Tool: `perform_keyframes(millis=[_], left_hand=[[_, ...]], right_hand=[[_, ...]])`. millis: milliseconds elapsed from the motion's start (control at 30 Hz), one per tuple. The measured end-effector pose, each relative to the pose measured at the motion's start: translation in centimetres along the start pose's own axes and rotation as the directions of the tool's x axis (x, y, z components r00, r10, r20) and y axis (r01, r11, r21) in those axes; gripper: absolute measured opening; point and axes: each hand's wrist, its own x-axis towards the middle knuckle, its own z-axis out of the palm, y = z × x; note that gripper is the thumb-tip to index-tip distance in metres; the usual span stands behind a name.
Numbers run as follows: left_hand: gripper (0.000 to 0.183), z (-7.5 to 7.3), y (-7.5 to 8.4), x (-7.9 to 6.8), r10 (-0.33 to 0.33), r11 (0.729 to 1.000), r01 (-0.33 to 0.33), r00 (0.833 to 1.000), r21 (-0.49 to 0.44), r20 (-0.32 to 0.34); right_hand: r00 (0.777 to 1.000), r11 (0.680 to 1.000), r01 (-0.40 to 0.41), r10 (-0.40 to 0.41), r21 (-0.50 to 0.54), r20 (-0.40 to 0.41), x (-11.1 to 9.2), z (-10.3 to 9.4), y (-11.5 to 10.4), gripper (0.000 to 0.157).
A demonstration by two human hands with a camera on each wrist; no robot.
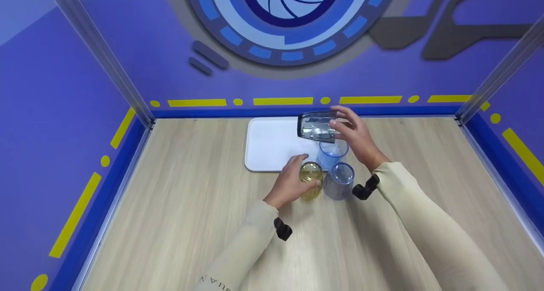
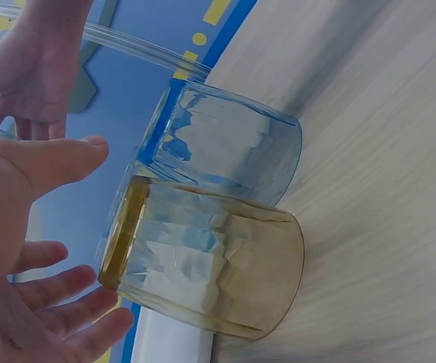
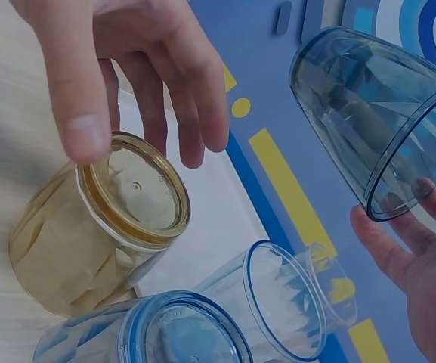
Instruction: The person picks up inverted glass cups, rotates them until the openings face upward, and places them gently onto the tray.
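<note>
On the table (image 1: 191, 206), 2 cups are stood mouth down, side by side: the amber cup (image 1: 311, 172) and, to its right, the blue cup (image 1: 338, 185). The amber cup is flanked by the left hand (image 1: 291, 182), whose fingers are spread and by which nothing is gripped; whether the cup is touched cannot be told. Just beyond, a blue-rimmed cup (image 1: 329, 158) is seen mouth up at the right end of the white tray (image 1: 272, 144). Above it, the grey cup (image 1: 316, 127) is held tilted on its side, gripped near its mouth by the part-closed right hand (image 1: 356, 136). Farthest back, the table is bounded by a wall (image 1: 365, 80).
</note>
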Motion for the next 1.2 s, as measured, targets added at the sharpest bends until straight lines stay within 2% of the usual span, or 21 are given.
perform_keyframes(millis=[300,667,1067,1200], left_hand=[[0.08,0.4,-0.3,0.2,0.015,0.997,-0.015,1.0,0.071,0.003],[0.079,0.8,-0.4,0.6,0.03,0.995,-0.029,0.999,0.092,-0.012],[0.077,1.5,-0.8,0.9,0.038,0.995,-0.036,0.999,0.092,-0.025],[0.075,1.4,-0.8,0.9,0.049,0.992,-0.047,0.999,0.119,-0.02]], right_hand=[[1.0,1.0,0.005,-0.005,-0.012,-0.015,1.2,-0.3,2.5,0.052],[0.999,1.0,0.015,-0.015,0.004,-0.028,1.3,0.0,2.6,0.053],[0.999,0.999,0.001,-0.003,-0.051,-0.035,1.3,0.2,2.8,0.052],[0.999,0.998,0.006,-0.008,-0.063,-0.038,1.3,0.3,2.8,0.051]])
